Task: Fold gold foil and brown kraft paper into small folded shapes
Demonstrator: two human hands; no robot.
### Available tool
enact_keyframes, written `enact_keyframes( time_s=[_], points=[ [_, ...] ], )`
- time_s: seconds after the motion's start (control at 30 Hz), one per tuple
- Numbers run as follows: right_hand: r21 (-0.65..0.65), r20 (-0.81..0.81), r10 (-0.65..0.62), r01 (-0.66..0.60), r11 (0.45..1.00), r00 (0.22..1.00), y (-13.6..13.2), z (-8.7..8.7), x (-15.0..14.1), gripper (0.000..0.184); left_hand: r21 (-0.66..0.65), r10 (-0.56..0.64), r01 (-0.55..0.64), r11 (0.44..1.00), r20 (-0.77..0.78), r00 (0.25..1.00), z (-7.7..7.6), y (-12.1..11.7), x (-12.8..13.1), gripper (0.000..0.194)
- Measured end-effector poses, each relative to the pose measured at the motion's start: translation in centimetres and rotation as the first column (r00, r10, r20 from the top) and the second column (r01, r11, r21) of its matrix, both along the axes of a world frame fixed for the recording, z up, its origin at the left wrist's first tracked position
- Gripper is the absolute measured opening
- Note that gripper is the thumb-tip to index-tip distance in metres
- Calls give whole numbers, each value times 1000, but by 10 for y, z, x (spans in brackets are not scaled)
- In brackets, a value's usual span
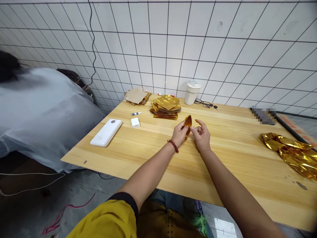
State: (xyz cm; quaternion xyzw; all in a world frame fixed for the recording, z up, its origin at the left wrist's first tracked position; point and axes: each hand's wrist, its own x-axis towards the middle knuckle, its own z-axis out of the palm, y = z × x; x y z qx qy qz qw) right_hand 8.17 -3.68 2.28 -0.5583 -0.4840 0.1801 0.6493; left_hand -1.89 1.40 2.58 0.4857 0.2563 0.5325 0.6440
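Above the middle of the wooden table, my left hand (180, 133) is closed around a folded piece of gold foil paper (188, 121), which stands up from its fingers with a pointed top. A dark red bead bracelet (173, 145) circles my left wrist. Just to the right of the paper is my right hand (201, 135), its thumb at the paper's edge and its index finger held apart from the thumb. Whether that thumb presses on the paper is hard to tell. Behind my hands lies a stack of gold foil paper (165, 106).
A white cup (192, 92), glasses (203, 103) and a key (216, 108) line the back edge. A white power bank (106, 133) and small charger (135, 122) lie left. Crumpled gold foil (292, 152) covers the right side. Another person (47, 109) sits at left.
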Motion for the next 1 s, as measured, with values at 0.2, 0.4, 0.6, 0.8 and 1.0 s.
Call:
enact_keyframes(
  time_s=[0.2,0.4,0.6,0.8,1.0],
  points=[
    [47,-76,42,-39,998,996,3,-4,0,38,412,87,22,911,-245,966,-5,-3,-2,39],
    [93,-281,-6,34,995,960,12,-9,8,18,399,187,-38,916,-341,921,-18,1,1,33],
    [14,-515,-101,126,992,851,14,-2,13,20,194,282,-228,954,-325,903,-18,8,3,21],
    [-4,-437,-51,55,998,898,15,-4,12,42,37,317,-316,948,-181,931,-12,13,3,19],
    [9,-382,-82,93,996,920,17,-7,13,55,90,236,-228,969,-85,968,-8,5,5,28]
  ],
)
